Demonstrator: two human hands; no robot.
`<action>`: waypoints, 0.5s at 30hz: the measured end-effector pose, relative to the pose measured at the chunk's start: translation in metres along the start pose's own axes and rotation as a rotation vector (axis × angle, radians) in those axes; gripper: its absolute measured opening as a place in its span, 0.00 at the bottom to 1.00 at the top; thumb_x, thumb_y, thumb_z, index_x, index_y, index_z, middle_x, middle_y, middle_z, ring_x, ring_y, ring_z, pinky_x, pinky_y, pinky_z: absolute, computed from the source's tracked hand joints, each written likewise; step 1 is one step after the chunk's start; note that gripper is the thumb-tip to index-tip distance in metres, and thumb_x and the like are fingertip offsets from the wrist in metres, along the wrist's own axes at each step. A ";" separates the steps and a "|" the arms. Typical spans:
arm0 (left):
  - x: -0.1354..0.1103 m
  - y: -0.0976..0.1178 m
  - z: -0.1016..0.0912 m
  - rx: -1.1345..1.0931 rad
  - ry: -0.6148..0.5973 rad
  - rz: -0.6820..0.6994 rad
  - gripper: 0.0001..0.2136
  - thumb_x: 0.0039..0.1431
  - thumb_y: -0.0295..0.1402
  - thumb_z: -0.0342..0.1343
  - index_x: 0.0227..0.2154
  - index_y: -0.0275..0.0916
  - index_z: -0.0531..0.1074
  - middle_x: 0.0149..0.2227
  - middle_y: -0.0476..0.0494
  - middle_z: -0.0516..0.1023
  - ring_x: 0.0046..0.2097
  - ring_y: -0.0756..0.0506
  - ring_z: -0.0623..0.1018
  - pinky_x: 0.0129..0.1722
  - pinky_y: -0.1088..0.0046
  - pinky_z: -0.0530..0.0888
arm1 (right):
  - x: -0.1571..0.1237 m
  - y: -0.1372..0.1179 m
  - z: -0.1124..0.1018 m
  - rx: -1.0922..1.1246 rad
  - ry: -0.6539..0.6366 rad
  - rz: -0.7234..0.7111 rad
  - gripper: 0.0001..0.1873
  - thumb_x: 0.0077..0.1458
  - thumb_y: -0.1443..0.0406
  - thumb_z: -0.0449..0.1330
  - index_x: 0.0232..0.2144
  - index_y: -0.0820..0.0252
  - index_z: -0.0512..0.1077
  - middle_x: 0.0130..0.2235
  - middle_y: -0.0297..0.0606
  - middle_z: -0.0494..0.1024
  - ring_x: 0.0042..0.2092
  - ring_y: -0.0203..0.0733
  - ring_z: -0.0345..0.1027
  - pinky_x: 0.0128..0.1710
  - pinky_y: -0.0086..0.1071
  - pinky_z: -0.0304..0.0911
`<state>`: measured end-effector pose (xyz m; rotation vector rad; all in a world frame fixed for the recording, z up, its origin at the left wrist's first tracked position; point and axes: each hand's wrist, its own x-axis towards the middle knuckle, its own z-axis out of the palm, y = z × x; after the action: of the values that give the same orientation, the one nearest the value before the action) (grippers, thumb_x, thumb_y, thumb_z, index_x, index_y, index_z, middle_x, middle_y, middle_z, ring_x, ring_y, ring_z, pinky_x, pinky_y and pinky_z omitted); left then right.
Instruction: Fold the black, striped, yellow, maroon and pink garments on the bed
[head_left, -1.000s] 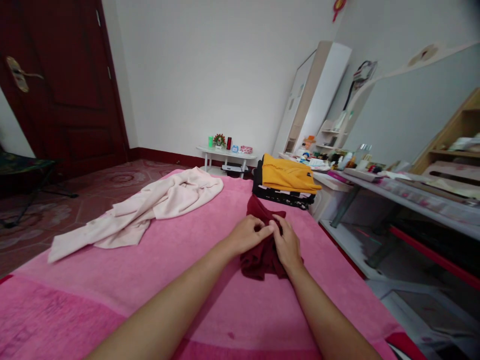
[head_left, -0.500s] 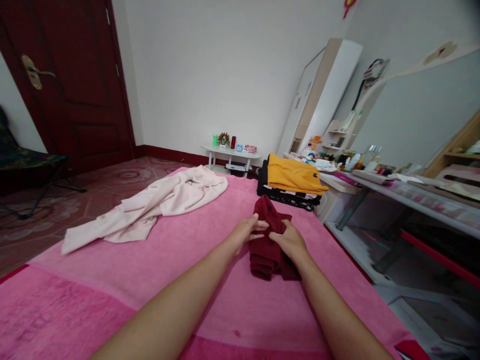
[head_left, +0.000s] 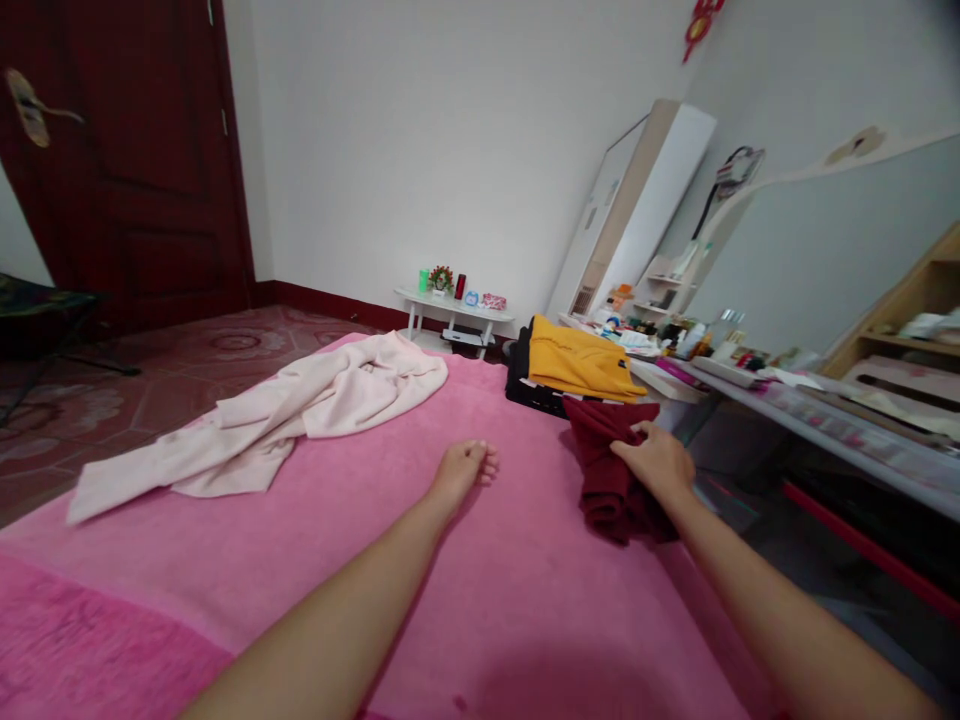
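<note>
hands apart, limp folded maroon cloth in the right

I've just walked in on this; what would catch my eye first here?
Probably the bright yellow garment atop the stack of folded dark clothes, on the far right part of the pink cover. Nearer, the right hand grips a dark red garment. A pale garment sprawls loosely across the left side.

Left hand loosely curled, right hand in a pinch, both forearms outstretched.
</note>
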<state>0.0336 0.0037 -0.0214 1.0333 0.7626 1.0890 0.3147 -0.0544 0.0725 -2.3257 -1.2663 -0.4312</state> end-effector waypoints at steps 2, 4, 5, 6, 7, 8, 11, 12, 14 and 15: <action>0.001 -0.003 0.004 0.030 -0.024 0.007 0.12 0.58 0.37 0.52 0.28 0.31 0.71 0.26 0.41 0.76 0.23 0.52 0.72 0.24 0.77 0.68 | 0.022 0.013 0.001 -0.102 -0.001 0.017 0.21 0.39 0.51 0.58 0.35 0.55 0.74 0.35 0.43 0.77 0.37 0.52 0.71 0.29 0.35 0.59; 0.001 -0.006 0.006 0.065 -0.040 0.022 0.12 0.57 0.37 0.54 0.27 0.31 0.72 0.25 0.42 0.75 0.23 0.52 0.72 0.24 0.78 0.66 | 0.035 0.025 0.013 -0.142 -0.002 0.032 0.21 0.39 0.52 0.58 0.36 0.55 0.74 0.37 0.43 0.76 0.39 0.53 0.71 0.30 0.36 0.60; 0.002 -0.007 0.006 0.090 -0.049 0.035 0.12 0.56 0.37 0.54 0.27 0.31 0.72 0.25 0.42 0.75 0.23 0.52 0.71 0.24 0.78 0.66 | 0.038 0.029 0.023 -0.134 -0.012 0.030 0.21 0.40 0.52 0.58 0.36 0.55 0.74 0.39 0.43 0.76 0.40 0.52 0.71 0.31 0.36 0.61; 0.002 -0.008 0.006 0.123 -0.059 0.048 0.12 0.56 0.38 0.54 0.27 0.31 0.72 0.25 0.42 0.76 0.24 0.52 0.71 0.25 0.78 0.66 | 0.040 0.034 0.034 -0.110 -0.031 0.027 0.22 0.40 0.51 0.58 0.37 0.56 0.74 0.40 0.43 0.76 0.41 0.51 0.71 0.32 0.35 0.61; 0.003 -0.009 0.006 0.161 -0.071 0.061 0.12 0.56 0.38 0.54 0.27 0.31 0.72 0.25 0.42 0.76 0.24 0.52 0.71 0.25 0.78 0.65 | 0.040 0.038 0.045 -0.076 -0.053 0.028 0.24 0.41 0.49 0.58 0.38 0.57 0.74 0.41 0.44 0.75 0.41 0.51 0.70 0.33 0.35 0.62; 0.003 -0.010 0.005 0.200 -0.082 0.073 0.13 0.56 0.38 0.53 0.27 0.31 0.72 0.26 0.42 0.76 0.25 0.52 0.71 0.25 0.77 0.65 | 0.039 0.041 0.055 -0.040 -0.076 0.035 0.27 0.42 0.47 0.57 0.40 0.58 0.73 0.42 0.45 0.75 0.42 0.50 0.70 0.34 0.35 0.62; 0.005 -0.012 0.004 0.284 -0.106 0.096 0.14 0.56 0.39 0.51 0.27 0.32 0.73 0.26 0.42 0.75 0.25 0.51 0.71 0.26 0.77 0.65 | 0.037 0.049 0.072 0.024 -0.108 0.066 0.32 0.45 0.44 0.55 0.43 0.61 0.73 0.42 0.48 0.75 0.41 0.50 0.71 0.35 0.36 0.62; 0.005 -0.013 0.004 0.298 -0.112 0.103 0.14 0.56 0.39 0.51 0.27 0.32 0.73 0.26 0.42 0.75 0.26 0.51 0.71 0.26 0.76 0.64 | 0.038 0.050 0.072 0.023 -0.102 0.070 0.31 0.46 0.45 0.54 0.43 0.62 0.73 0.41 0.48 0.76 0.40 0.50 0.71 0.35 0.36 0.62; 0.006 -0.015 0.004 0.324 -0.122 0.125 0.13 0.56 0.38 0.50 0.27 0.33 0.73 0.26 0.43 0.75 0.26 0.51 0.70 0.27 0.76 0.64 | 0.039 0.052 0.068 0.010 -0.078 0.044 0.26 0.47 0.49 0.54 0.40 0.62 0.74 0.38 0.47 0.77 0.39 0.50 0.71 0.34 0.36 0.61; 0.006 -0.016 0.003 0.339 -0.125 0.135 0.13 0.55 0.38 0.50 0.26 0.33 0.73 0.26 0.44 0.75 0.26 0.51 0.70 0.27 0.76 0.64 | 0.040 0.052 0.064 0.001 -0.056 0.021 0.24 0.47 0.50 0.54 0.38 0.62 0.74 0.37 0.46 0.77 0.39 0.50 0.70 0.33 0.35 0.60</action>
<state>0.0439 0.0070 -0.0352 1.4446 0.8018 1.0183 0.3831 -0.0170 0.0249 -2.3634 -1.2663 -0.3613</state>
